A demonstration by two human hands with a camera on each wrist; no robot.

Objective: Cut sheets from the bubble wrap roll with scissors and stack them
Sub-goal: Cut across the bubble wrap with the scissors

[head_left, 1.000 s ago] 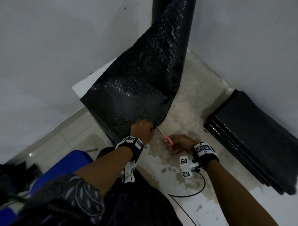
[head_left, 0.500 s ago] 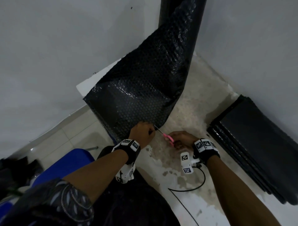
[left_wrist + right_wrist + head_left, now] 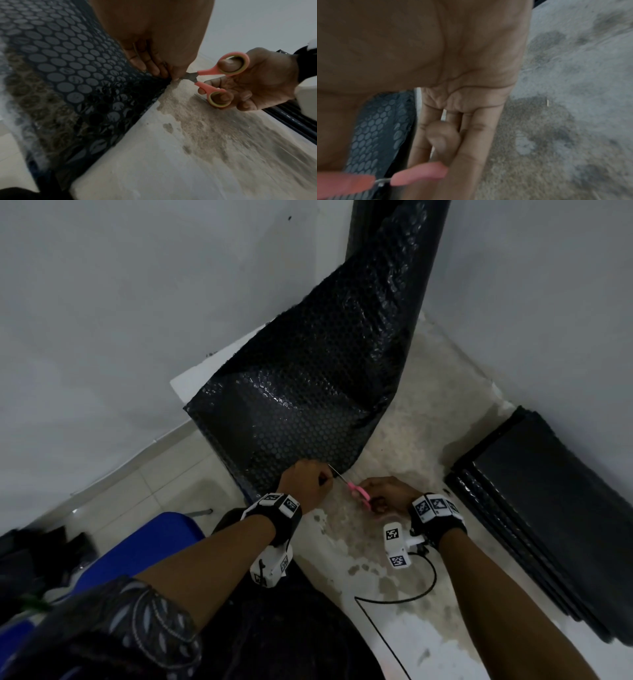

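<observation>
both hands meet at the near corner of the black bubble wrap [image 3: 308, 392], which hangs from the upright roll [image 3: 397, 251] onto the worn surface [image 3: 428, 412]: the left hand [image 3: 308, 482] pinches the edge, the right hand [image 3: 383, 494] has thumb and finger through the pink scissors [image 3: 221, 79], blades parted at that edge. the film looks light, limp and slippery, so it probably cuts cleanest pinched taut beside the blades. cut sheets [image 3: 548, 508] lie stacked to the right.

The scissors' [image 3: 217, 79] blade tips are hidden behind the left hand [image 3: 154, 40] at the bubble wrap's [image 3: 68, 81] edge. The bubble wrap roll's [image 3: 394, 251] top is cut off by the head view. The right wrist view is blurred, the pink handles [image 3: 419, 173] smeared.
</observation>
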